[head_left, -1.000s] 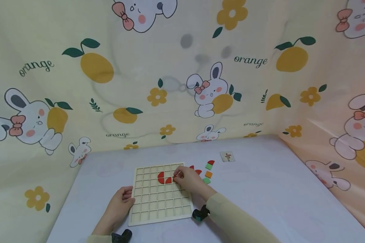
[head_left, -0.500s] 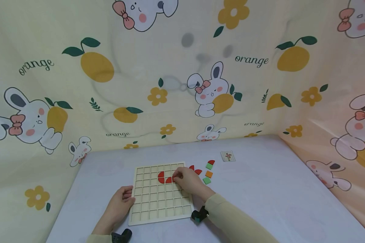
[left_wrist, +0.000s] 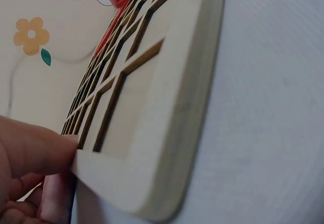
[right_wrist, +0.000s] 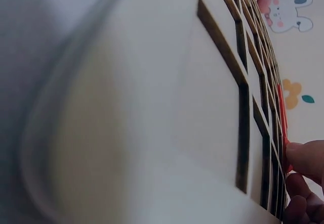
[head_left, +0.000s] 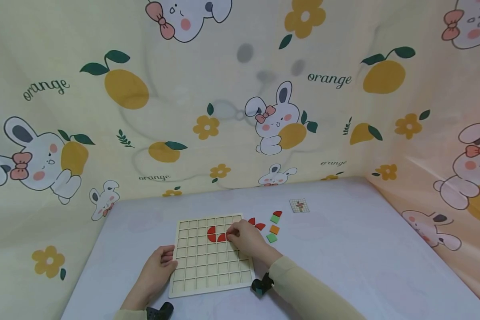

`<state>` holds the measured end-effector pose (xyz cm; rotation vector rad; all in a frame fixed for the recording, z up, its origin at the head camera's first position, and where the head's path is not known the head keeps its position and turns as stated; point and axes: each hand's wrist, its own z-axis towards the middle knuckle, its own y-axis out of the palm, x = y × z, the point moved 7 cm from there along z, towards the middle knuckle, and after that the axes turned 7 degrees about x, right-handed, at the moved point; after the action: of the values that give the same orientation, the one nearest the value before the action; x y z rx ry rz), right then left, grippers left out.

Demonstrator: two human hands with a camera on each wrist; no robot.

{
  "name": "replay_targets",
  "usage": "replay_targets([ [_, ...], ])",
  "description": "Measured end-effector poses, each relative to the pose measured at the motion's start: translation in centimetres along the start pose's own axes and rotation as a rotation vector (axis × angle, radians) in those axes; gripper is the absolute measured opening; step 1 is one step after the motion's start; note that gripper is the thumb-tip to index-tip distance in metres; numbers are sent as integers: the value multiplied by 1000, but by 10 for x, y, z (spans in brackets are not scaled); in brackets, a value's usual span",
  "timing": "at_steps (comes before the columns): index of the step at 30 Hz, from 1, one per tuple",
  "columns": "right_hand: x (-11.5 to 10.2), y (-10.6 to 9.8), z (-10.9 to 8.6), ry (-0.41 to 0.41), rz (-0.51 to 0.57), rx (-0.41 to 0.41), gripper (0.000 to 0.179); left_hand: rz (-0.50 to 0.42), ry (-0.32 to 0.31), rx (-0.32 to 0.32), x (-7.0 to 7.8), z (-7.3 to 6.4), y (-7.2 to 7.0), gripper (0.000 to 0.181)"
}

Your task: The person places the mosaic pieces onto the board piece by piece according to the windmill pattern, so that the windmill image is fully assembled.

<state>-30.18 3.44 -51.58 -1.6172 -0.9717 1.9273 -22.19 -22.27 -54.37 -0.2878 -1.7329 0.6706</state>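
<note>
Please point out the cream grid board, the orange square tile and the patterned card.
Cream grid board [head_left: 211,261]: head view, bare middle.
Orange square tile [head_left: 274,230]: head view, centre.
Patterned card [head_left: 300,206]: head view, printed centre.

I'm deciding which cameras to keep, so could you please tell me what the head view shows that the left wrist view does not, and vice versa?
Only the head view shows the green pieces, orange piece and small patterned card. Only the left wrist view shows the dark brown sides of the grid strips. Both show the board, the left hand at its edge, the right hand and red on the board.
</note>
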Motion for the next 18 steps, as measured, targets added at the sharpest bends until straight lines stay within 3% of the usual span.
replay_targets([
  [18, -1, -3, -4, -6, 7, -25, 24, -1, -21, -2, -2, 2, 2, 49],
])
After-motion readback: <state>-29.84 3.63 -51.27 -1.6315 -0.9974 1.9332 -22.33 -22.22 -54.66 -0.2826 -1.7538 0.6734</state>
